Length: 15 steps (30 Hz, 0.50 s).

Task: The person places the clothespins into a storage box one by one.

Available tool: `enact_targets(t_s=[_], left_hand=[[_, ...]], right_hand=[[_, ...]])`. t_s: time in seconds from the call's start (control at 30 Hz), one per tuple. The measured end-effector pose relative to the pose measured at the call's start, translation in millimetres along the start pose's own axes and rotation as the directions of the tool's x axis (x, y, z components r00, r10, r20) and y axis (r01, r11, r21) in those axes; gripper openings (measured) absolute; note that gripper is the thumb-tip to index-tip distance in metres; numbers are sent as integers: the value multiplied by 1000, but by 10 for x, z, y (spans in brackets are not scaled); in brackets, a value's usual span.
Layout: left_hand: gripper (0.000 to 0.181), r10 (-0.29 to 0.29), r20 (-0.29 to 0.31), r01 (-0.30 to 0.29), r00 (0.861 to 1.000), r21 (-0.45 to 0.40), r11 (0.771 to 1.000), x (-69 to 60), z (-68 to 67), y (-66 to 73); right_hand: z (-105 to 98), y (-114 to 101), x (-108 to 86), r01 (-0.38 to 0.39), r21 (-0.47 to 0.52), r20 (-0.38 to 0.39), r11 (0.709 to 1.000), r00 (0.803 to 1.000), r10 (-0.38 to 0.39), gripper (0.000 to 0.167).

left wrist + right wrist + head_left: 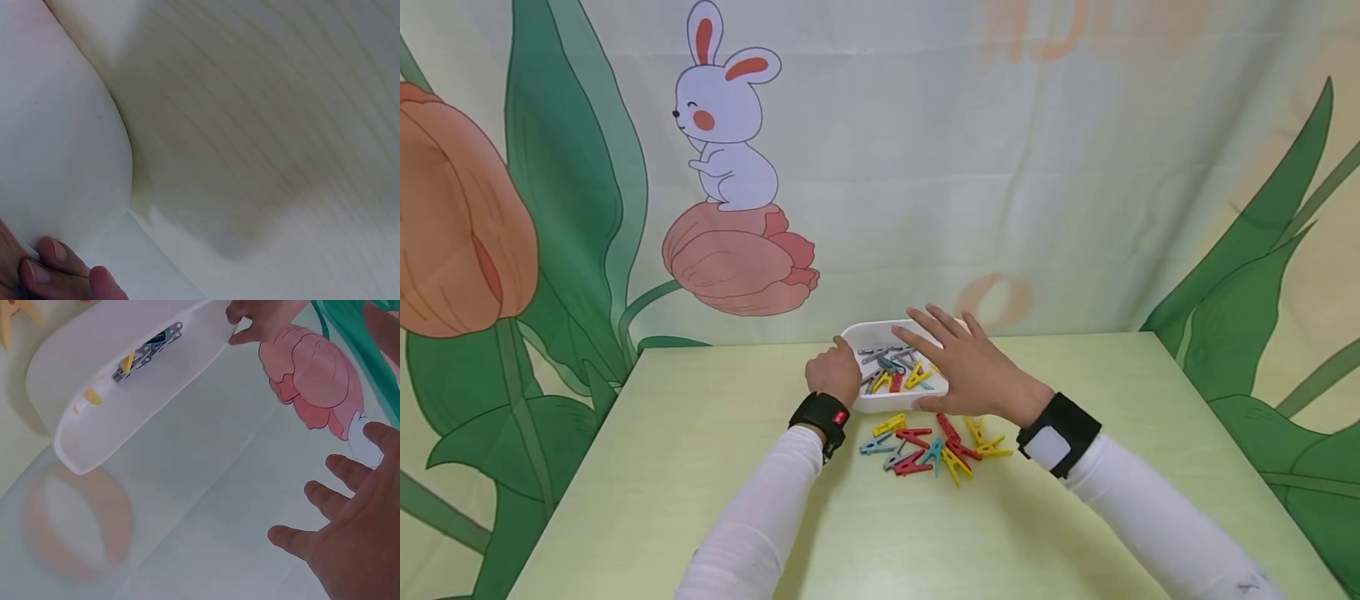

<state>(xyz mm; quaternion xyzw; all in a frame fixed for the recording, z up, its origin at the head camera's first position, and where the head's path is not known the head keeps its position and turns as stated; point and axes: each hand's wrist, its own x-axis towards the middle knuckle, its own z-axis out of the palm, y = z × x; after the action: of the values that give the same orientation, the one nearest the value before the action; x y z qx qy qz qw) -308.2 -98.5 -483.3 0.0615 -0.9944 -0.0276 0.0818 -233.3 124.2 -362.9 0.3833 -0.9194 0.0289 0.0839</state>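
A white plastic box [887, 404] with rounded corners stands near the back edge of the table. Grey, yellow and red clothespins [917, 376] lie inside it. My left hand [835, 372] grips the box's left rim; its curled fingertips [39, 272] show against the white wall in the left wrist view. Over the box's right end, my right hand [973, 375] is spread with straight fingers and holds nothing. In the right wrist view those fingers [328, 500] are apart from the box [94, 434]. In front of the box lies a loose pile of red, yellow and blue clothespins [913, 436].
The pale wood-grain table [700, 467] reaches back to a hanging cloth [887, 167] printed with a rabbit [730, 171] and tulips. Several yellow clothespins [992, 447] lie at the right of the pile, beneath my right wrist.
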Motion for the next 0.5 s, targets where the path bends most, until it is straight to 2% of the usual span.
enact_targets(t_s=[0.3,0.37,0.5], left_hand=[[54,0,4,0,1000,-13,1000,-25,2,-4],[54,0,5,0,1000,-22,1000,-25,-8,-1],[54,4,4,-4,1000,-17,1000,-8,-24,-3]], right_hand=[[220,-89,-328,55,-15,45,998,998,-54,96],[278,-100,-431,70,5,58,998,996,-70,95],[382,-116,-598,52,54,105,997,993,-57,99]])
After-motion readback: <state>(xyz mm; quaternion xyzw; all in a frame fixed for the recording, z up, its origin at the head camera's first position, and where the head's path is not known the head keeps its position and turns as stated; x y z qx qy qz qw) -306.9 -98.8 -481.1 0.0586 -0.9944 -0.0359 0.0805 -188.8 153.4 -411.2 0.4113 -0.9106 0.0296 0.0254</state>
